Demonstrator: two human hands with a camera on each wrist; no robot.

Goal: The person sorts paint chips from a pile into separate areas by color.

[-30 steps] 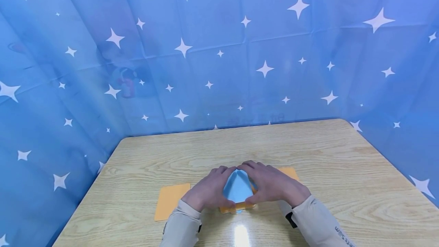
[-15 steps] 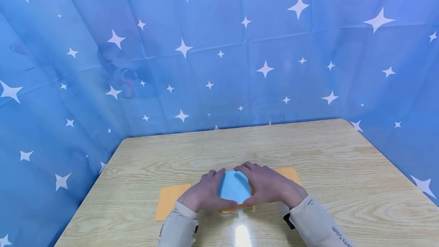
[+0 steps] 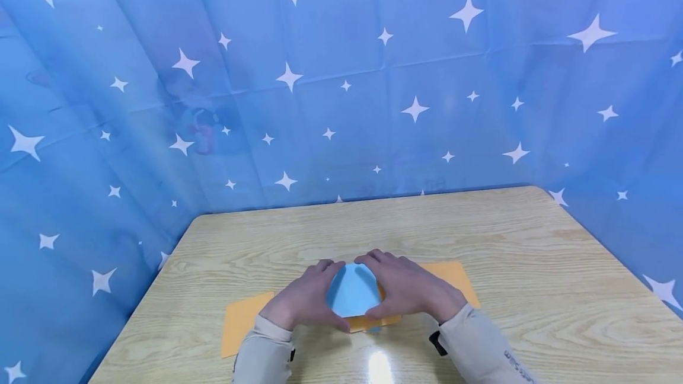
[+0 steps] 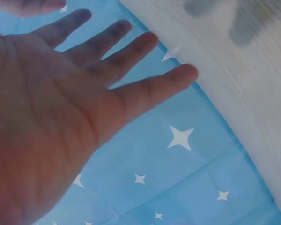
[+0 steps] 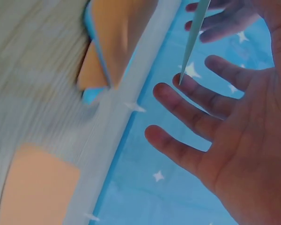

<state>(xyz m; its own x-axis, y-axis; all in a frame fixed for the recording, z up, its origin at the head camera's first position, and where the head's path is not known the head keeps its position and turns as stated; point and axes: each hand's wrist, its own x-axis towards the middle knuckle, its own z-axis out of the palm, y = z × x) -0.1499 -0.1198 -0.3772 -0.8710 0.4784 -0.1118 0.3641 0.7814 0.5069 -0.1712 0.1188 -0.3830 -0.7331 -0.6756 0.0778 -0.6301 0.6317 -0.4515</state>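
Between my hands is a pale blue card (image 3: 353,290), facing up in the head view. My left hand (image 3: 304,299) holds it from the left, thumb at the near edge and fingertips at the far edge. Opposite it, my right hand (image 3: 409,287) grips the other side the same way. The right wrist view catches a thin card edge (image 5: 195,40) running up from the fingertips. Only straight, spread fingers (image 4: 145,91) show in the left wrist view; the card is outside it. Just below the blue card lies an orange card (image 3: 381,320), partly covered by it.
One orange card (image 3: 239,328) lies on the wooden table (image 3: 299,236) left of my left hand, and a second orange card (image 3: 453,277) lies behind my right wrist. Orange pieces with a blue edge (image 5: 119,37) show upper left in the right wrist view. A starry blue curtain (image 3: 341,129) surrounds the table.
My hands have spread slightly apart and shifted left, the blue card going with them. More of the lower orange card shows. The left orange card has slid left and turned a little.
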